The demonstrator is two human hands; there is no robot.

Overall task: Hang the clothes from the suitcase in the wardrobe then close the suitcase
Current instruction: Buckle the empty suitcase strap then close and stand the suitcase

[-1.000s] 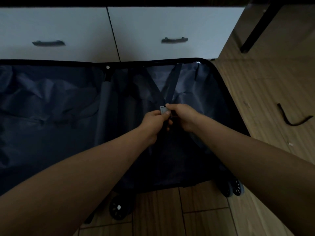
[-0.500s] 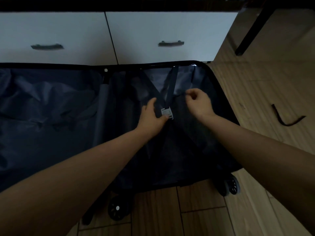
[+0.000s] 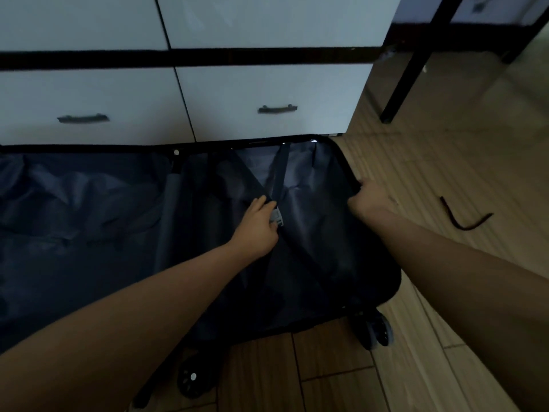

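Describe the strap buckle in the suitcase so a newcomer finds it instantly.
Start at the open dark suitcase on the floor below the white drawers. In its right half two straps cross; the buckle sits at that crossing beside the left hand, the only pale grey piece there.

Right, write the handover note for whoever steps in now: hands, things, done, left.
Left hand: rests on the straps beside the grey buckle, fingers fairly straight.
Right hand: grips the suitcase's right rim.
Suitcase: open flat on the floor against the white drawers, wheels toward you.
Done: no clothes visible inside; straps look buckled.
Left: fold the right half over and close it.
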